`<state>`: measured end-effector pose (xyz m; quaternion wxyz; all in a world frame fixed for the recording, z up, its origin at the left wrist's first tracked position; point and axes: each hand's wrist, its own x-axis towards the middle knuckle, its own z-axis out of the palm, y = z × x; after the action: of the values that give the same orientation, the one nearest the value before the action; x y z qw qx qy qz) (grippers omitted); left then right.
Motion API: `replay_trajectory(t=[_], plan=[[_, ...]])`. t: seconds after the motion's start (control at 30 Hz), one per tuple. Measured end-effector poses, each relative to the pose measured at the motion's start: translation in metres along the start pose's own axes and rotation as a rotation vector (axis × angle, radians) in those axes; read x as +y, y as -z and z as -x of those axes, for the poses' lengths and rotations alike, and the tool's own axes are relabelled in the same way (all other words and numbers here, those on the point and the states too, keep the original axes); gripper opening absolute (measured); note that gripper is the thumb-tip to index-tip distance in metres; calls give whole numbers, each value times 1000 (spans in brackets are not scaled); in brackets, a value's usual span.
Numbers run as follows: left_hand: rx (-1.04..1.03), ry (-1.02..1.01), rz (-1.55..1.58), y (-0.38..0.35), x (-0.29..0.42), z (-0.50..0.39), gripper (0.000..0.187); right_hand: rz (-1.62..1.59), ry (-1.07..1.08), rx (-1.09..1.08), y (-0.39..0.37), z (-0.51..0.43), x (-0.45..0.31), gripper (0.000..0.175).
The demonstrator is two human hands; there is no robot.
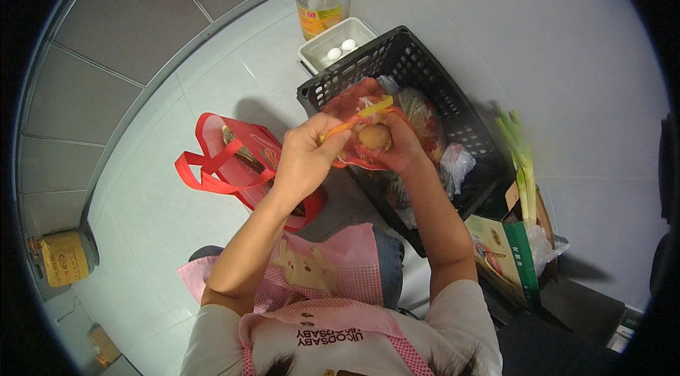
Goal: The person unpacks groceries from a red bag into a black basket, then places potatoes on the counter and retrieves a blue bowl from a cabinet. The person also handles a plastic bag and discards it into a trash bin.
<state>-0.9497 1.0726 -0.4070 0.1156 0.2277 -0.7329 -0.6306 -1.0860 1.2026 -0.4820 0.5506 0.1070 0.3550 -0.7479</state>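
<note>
Over a black plastic crate (478,137), both my hands are at a red mesh net bag (356,97). My left hand (319,145) pinches the bag's orange edge near a yellow strip (376,106). Inside the net, my right hand (401,145) is closed around a round, light brown potato-like item (375,137); the mesh lies over its fingers. The rest of the net bag hangs in the crate, beside a clear plastic bag of produce (419,110) and a crumpled clear plastic bag (457,163). The crate's near part is partly hidden by my right forearm.
A red tote bag (255,147) stands left of the crate. Behind it are a white tray (319,46) with two eggs (341,50) and a large oil bottle (320,6). At right, leeks (523,174) stick out of a green carton (504,254) by the wall.
</note>
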Motion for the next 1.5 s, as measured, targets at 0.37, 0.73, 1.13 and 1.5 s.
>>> replay_trajectory(t=[0.37,0.73,1.13,1.5], plan=[[87,26,102,0,-7,3,12,-81,6,-32,-22,43,13,38],[400,-145,359,-18,3,72,32,883,650,-69,-45,95,20,44],[-300,509,1649,-17,-23,74,59,2084,1046,-148,-97,124,51,57],[-233,299,1768,25,-40,78,52,1211,424,159,-41,86,39,36]])
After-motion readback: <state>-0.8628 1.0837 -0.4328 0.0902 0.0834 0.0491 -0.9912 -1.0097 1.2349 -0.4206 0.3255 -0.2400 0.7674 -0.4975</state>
